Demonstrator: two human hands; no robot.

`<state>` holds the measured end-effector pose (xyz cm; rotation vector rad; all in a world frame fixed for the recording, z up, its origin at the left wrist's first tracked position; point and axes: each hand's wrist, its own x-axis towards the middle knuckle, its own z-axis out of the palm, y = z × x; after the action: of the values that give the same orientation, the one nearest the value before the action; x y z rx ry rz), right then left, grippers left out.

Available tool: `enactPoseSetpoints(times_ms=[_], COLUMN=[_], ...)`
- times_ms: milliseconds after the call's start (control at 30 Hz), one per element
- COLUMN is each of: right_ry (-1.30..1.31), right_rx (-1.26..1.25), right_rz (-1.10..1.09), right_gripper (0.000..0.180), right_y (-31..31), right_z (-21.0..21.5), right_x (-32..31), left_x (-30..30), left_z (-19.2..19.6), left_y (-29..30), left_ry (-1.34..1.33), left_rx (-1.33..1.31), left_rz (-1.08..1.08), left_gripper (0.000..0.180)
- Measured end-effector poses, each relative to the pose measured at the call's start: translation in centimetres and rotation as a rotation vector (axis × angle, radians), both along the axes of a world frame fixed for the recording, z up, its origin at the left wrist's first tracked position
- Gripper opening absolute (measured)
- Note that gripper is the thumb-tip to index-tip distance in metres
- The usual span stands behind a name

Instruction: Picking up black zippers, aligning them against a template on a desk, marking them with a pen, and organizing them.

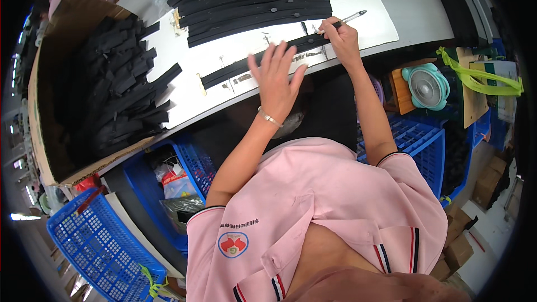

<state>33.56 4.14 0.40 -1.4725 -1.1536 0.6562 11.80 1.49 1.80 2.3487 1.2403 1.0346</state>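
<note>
A long black strip lies across a white table in front of me. My left hand is spread flat, fingers apart, pressing on the strip near its middle. My right hand is closed on a silver pen and rests at the strip's right end, the pen tip pointing up and right. Behind the strip lies a row of several more black strips side by side.
A cardboard box full of black strips stands at the left. Blue plastic baskets sit below the table on the left and right. A small teal fan and a green-strapped bag are at the right. Another person in pink is at top left.
</note>
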Motion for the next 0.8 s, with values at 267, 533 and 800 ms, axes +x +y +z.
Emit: enactPoseSetpoints(times_ms=[267, 533, 800], right_ry=[-0.118, -0.157, -0.091], right_rx=[0.018, 0.058, 0.066], right_rz=[0.012, -0.007, 0.107], right_gripper=[0.022, 0.021, 0.023], right_y=[0.0, -0.1, 0.2], right_z=[-0.4, -0.2, -0.7], right_x=[-0.1, -0.3, 0.3], left_x=[6.1, 6.5, 6.3], left_z=[-1.7, -2.2, -2.2], left_y=[3.7, 3.8, 4.0], left_ry=[-0.109, -0.124, -0.124], left_rx=[0.061, 0.094, 0.108], left_rz=[-0.032, 0.007, 0.028], left_gripper=[0.014, 0.012, 0.012])
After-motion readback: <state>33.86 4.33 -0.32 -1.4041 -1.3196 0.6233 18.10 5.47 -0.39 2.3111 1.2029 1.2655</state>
